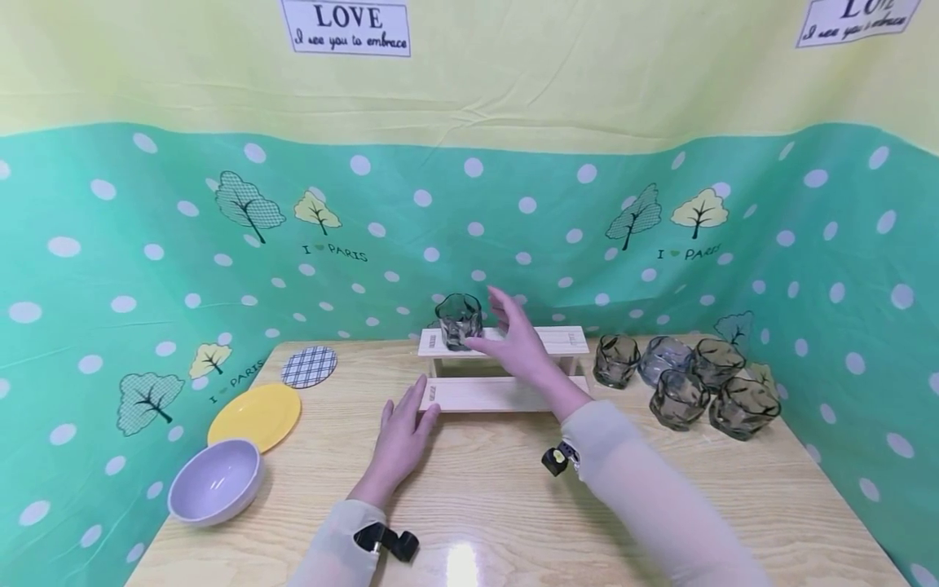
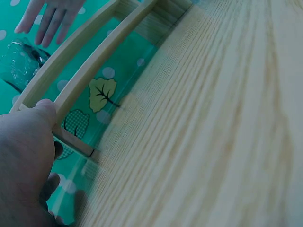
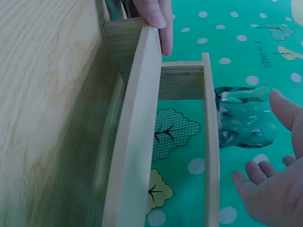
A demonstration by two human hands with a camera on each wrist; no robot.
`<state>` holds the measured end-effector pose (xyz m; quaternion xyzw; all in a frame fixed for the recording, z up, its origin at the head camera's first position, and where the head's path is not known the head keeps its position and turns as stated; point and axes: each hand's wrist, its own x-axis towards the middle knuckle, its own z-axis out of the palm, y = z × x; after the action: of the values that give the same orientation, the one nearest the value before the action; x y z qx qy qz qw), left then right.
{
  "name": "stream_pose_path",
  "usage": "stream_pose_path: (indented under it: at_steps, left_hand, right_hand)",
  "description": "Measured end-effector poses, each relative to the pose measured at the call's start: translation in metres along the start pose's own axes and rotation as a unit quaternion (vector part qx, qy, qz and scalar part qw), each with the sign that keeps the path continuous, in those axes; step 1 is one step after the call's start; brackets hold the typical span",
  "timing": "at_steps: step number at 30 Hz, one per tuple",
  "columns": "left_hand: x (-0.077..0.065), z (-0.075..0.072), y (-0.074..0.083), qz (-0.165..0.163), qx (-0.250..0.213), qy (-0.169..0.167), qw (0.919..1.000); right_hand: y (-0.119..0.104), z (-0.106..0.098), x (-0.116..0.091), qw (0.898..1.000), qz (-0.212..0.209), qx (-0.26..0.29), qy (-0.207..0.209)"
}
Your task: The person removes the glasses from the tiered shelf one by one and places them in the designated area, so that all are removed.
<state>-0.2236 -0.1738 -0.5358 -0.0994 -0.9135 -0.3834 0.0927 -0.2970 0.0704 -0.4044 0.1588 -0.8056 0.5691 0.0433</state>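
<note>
A smoky clear glass (image 1: 460,323) with a wavy rim stands upright at the left end of the top step of a two-step wooden rack (image 1: 506,395). Just right of that glass is my right hand (image 1: 517,338), its thumb and fingers spread. In the right wrist view a gap shows between the hand (image 3: 277,189) and the glass (image 3: 244,117). My left hand (image 1: 402,436) touches the left end of the lower step with fairly straight fingers. The left wrist view shows its thumb (image 2: 45,111) resting on the rack's end; its other fingers are partly hidden.
Several similar glasses (image 1: 678,399) cluster on the table right of the rack. On the left lie a checked round mat (image 1: 310,367), a yellow plate (image 1: 257,414) and a lilac bowl (image 1: 216,481). A green dotted cloth (image 1: 469,236) hangs close behind the rack and along both sides.
</note>
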Motion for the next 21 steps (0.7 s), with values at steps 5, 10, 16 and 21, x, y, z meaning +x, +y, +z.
stream_pose_path:
  at_steps: [5,10,16,21]
  left_hand:
    - [0.001,0.000,0.001,0.003,0.003,0.001,1.0000]
    - [0.001,0.000,0.001,0.002,0.005,0.001,1.0000]
    - [0.001,0.001,0.001,0.000,0.006,0.000,1.0000]
    - [0.000,0.001,0.001,0.000,0.005,0.000,1.0000]
  right_hand:
    - [0.006,0.008,0.006,1.000,-0.007,0.024,0.001]
    - [0.012,0.014,0.011,0.999,-0.009,0.035,0.000]
    - [0.016,0.020,0.016,1.000,-0.010,0.025,0.001]
    - [0.016,0.024,0.018,1.000,-0.006,0.015,0.000]
